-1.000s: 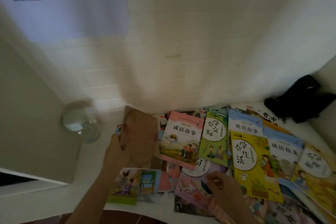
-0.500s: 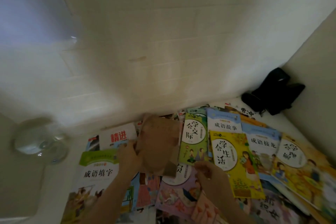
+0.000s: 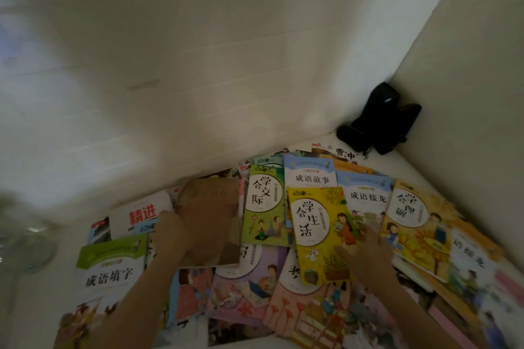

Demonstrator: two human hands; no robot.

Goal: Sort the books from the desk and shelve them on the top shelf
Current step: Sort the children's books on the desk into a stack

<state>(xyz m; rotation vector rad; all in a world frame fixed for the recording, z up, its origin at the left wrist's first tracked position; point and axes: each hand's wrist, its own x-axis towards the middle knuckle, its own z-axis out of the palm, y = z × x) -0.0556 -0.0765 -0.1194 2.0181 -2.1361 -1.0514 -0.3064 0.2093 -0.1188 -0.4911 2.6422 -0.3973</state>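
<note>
Left hand grips a brown paperback book amid books covering the white desk. Right hand rests flat-fingered on a yellow illustrated book. A black pouch occupies the desk's far right corner.

Left hand has carried the brown book rightward from beside the glass; book now overlaps the pile, fingers at its left edge. Pink book formerly just right of those fingers is covered. Right hand has shifted right: fingertips off the purple book, now spread on the yellow book.
</note>
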